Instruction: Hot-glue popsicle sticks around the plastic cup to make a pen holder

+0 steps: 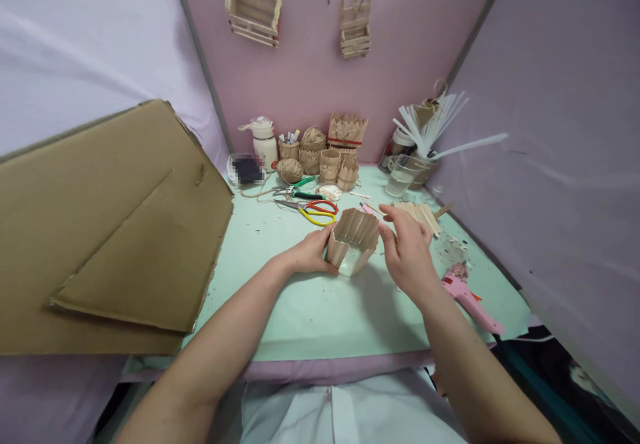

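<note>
A cup clad in upright wooden sticks (353,241) lies tilted on the mint-green table (320,311), its mouth turned toward me. My left hand (311,253) wraps around its left side and steadies it. My right hand (407,247) is at the cup's right rim, fingers curled and pressed against the sticks there. A loose heap of wooden sticks (423,215) lies just behind my right hand.
A pink glue gun (470,297) lies at the right. Scissors with red and yellow handles (317,211), green pliers (300,192), twine balls (290,171), stick-clad cups (345,151), a white flask (264,141) and a glass (403,174) stand behind. Big cardboard sheet (110,231) covers the left.
</note>
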Available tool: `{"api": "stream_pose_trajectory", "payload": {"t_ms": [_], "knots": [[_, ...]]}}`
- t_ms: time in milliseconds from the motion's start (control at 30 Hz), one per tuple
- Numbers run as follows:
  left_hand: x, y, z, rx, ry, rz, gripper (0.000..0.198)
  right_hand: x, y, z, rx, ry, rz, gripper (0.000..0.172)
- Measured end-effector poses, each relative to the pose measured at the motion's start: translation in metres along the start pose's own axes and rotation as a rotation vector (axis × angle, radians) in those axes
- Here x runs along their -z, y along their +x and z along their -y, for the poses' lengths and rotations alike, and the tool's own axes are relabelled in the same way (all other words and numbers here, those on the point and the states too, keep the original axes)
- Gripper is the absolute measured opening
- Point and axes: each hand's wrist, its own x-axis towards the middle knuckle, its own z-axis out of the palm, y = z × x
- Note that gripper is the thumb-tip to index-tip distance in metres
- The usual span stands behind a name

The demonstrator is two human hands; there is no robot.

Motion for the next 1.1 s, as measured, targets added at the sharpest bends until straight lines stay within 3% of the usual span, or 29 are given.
{"api": "stream_pose_trajectory", "payload": {"t_ms": [100, 233, 367, 667, 900, 1100], "knots": [[0.003, 0.000, -0.003, -0.011, -0.036, 0.041, 0.106, -0.010, -0.003, -0.024, -0.150, 0.229, -0.032, 0.048], [0.007, -0.002, -0.007, 0.012, -0.059, 0.061, 0.101, -0.032, -0.011, -0.047, -0.339, 0.574, 0.081, 0.062], [0.011, -0.003, -0.008, 0.052, -0.026, 0.075, 0.100, -0.043, -0.018, -0.054, -0.359, 0.766, 0.221, 0.060], [0.018, -0.002, 0.000, 0.141, 0.073, 0.075, 0.076, -0.032, -0.023, -0.049, -0.335, 0.568, 0.240, 0.046], [0.027, -0.003, 0.003, 0.157, 0.178, 0.039, 0.065, -0.021, -0.029, -0.045, -0.336, 0.434, 0.226, 0.047], [0.029, -0.005, -0.001, 0.168, 0.203, 0.022, 0.058, 0.028, -0.008, -0.062, -0.223, 0.113, 0.089, 0.038]]}}
